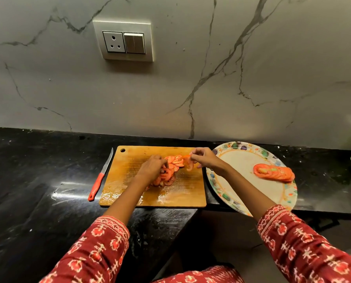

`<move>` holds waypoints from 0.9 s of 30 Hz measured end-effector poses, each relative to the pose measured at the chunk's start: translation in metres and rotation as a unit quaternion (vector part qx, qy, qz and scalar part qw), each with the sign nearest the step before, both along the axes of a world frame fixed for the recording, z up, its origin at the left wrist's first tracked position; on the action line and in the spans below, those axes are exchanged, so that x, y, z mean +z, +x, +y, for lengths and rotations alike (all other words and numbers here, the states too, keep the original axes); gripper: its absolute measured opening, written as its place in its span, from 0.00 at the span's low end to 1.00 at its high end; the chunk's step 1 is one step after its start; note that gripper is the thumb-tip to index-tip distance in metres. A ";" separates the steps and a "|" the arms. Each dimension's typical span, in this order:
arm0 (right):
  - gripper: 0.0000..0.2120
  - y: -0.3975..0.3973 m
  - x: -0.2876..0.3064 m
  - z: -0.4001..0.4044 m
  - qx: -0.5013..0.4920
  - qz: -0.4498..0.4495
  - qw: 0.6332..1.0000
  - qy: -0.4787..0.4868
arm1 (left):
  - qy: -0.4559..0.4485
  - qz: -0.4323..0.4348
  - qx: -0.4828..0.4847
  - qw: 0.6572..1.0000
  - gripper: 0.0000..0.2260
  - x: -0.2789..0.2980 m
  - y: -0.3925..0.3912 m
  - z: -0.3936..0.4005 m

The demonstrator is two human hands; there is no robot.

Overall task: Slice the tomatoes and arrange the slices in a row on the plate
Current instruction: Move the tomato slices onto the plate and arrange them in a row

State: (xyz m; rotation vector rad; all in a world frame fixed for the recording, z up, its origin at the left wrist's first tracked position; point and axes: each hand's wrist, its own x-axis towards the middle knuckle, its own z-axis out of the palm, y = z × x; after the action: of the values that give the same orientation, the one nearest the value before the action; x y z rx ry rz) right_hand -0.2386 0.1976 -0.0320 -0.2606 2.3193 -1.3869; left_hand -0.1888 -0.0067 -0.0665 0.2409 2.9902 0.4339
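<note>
**Slices lifted from board, row begun on plate**

Red-handled knife (98, 178) lay on the counter just left of the cutting board (129, 193). Left hand (152, 167) rested on the tomato slice pile (170, 170) mid-board, fingers curled into it; exact grip unclear. Right hand (204, 158) pinched one slice (189, 163) just above the pile's right edge. A short overlapping row of slices (273, 172) sat on the plate (242, 160).
</note>
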 end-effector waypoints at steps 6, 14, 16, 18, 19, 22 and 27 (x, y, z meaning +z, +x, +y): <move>0.04 0.000 -0.008 0.001 0.007 0.067 0.996 0.060 | 0.012 0.015 0.015 1.000 0.03 -0.002 0.002 -0.008; 0.09 0.006 -0.029 0.004 0.047 0.130 0.971 0.195 | 0.157 0.001 0.064 0.986 0.06 0.006 0.004 -0.007; 0.10 0.008 -0.031 0.002 0.067 0.141 0.962 0.223 | 0.192 -0.005 0.081 0.978 0.05 0.006 0.004 -0.008; 0.11 0.011 -0.034 -0.003 0.107 0.142 0.948 0.265 | 0.215 -0.009 0.083 0.973 0.05 0.008 0.004 -0.008; 0.12 0.013 -0.036 -0.006 0.126 0.141 0.939 0.289 | 0.226 -0.013 0.086 0.970 0.05 0.009 0.005 -0.007; 0.09 0.017 -0.039 -0.016 0.146 0.138 0.929 0.312 | 0.264 -0.014 0.095 0.960 0.06 0.016 0.005 -0.007; 0.07 0.017 -0.035 -0.018 0.166 0.134 0.926 0.313 | 0.288 0.002 0.095 0.953 0.07 0.025 0.002 0.001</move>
State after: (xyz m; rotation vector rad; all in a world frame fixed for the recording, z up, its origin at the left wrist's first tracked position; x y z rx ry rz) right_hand -0.2219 0.1800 -0.0669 -0.6336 2.6372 -0.4288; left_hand -0.1867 -0.0061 -0.0416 -0.0069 2.8190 1.3228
